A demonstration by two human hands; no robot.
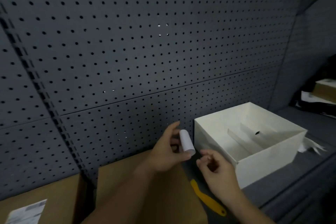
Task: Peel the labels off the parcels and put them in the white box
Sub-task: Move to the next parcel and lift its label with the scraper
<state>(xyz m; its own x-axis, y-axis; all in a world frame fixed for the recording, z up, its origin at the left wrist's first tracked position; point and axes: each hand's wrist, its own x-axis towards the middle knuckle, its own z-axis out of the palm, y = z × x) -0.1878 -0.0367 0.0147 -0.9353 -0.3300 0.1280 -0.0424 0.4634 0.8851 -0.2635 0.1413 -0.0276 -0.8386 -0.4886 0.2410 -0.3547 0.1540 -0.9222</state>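
Done: label (187, 141) peeled, rolled, pinched in left hand (168, 151).
Right hand (216, 169): loosely curled, holding nothing.
Left: drop into box (263, 162) beside right hand; another parcel (36, 198) still labelled.

Dark grey tabletop (269, 192) set against a pegboard wall. Directly on it: white box (263, 162) at right, open-topped; two brown cardboard parcels at left, nearer parcel (127, 178) beside the far-left parcel (54, 196) with label (25, 212) still on; yellow tool (207, 198) between nearer parcel and box.
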